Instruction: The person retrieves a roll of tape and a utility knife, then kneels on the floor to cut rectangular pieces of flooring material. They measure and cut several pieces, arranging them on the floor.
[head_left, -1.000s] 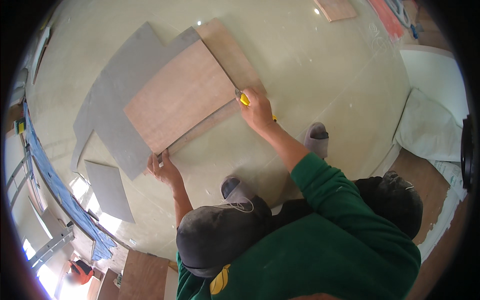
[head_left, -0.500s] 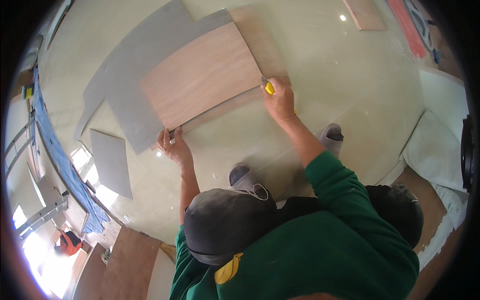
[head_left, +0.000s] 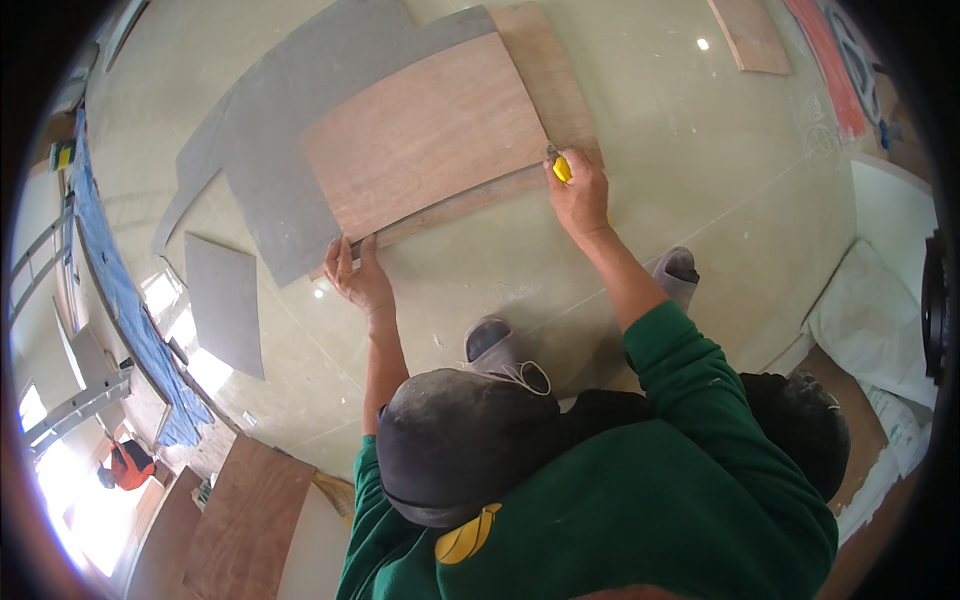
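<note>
A thin plywood panel (head_left: 430, 130) lies over a larger grey sheet (head_left: 265, 160), with another wooden board (head_left: 550, 70) showing beneath along the right and near edges. My right hand (head_left: 580, 195) is closed around a yellow-handled utility knife (head_left: 562, 169). The knife's dark metal tip sits at the panel's near right corner. At the near left corner, my left hand (head_left: 362, 285) pinches the panel's edge, thumb and fingers on either side of the corner. A dark strip shows along the near edge between the hands.
A smaller grey offcut (head_left: 225, 305) lies on the tiled floor to the left. Another wooden board (head_left: 750, 35) lies at the far right. Blue sheeting (head_left: 120, 260) and a metal ladder (head_left: 75, 410) are on the left; a brown board (head_left: 250, 520) is at lower left. A person in orange (head_left: 130, 465) appears beyond.
The whole view has shifted a little, so the panel and both hands sit slightly farther right and higher. Both hands keep their places at the panel's two near corners.
</note>
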